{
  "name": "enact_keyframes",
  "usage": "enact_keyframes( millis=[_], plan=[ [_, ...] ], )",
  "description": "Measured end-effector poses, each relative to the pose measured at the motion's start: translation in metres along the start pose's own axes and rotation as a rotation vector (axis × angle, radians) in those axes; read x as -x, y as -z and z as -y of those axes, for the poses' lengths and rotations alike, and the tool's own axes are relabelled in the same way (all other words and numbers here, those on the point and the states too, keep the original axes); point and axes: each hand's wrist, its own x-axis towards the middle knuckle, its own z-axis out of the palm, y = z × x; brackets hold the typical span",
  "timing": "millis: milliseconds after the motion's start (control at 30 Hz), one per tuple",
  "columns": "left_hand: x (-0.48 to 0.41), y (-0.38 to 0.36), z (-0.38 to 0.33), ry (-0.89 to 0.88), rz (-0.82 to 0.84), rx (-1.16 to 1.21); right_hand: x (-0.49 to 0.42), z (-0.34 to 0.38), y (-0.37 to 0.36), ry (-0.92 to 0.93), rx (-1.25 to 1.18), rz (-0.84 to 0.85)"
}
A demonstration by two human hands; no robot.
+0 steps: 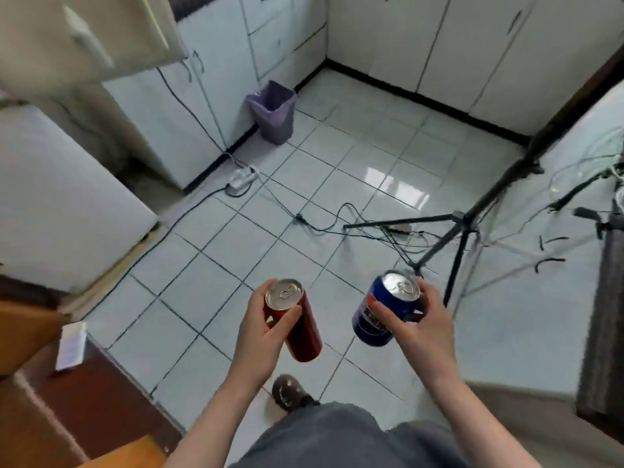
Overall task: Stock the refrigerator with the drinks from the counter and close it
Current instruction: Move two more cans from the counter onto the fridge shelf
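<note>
My left hand (261, 332) grips a slim red can (297, 324) near its top, thumb across the front. My right hand (417, 327) grips a blue can (381, 312), fingers curled round its upper part. Both cans are upright, slightly tilted, held above the tiled floor in front of me. A white refrigerator body (57, 197) stands at the left, and a cream door (77, 38) juts out above it at the top left. The inside of the refrigerator is out of sight.
A purple bin (275, 111) stands by the white cabinets (422, 38). A power strip (241, 179) and cables (324, 224) trail across the floor. A black tripod (462, 224) stands to the right. A wooden surface (67, 400) lies at the lower left, my shoe (288, 391) below.
</note>
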Motion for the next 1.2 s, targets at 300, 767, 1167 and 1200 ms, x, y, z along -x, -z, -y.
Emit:
enact_keyframes(
  millis=[300, 767, 1167, 1200],
  plan=[
    [-0.059, 0.175, 0.005, -0.005, -0.380, 0.082, -0.040, 0.081, -0.184, 0.188, 0.039, 0.325],
    [-0.187, 0.378, 0.012, 0.032, -0.735, 0.229, -0.142, 0.185, -0.481, 0.382, 0.102, 0.760],
    [-0.272, 0.556, -0.002, -0.012, -1.046, 0.330, -0.174, 0.303, -0.734, 0.533, 0.105, 1.025],
    [-0.274, 0.571, 0.001, -0.022, -1.060, 0.358, -0.170, 0.310, -0.754, 0.541, 0.097, 1.045]
  ],
)
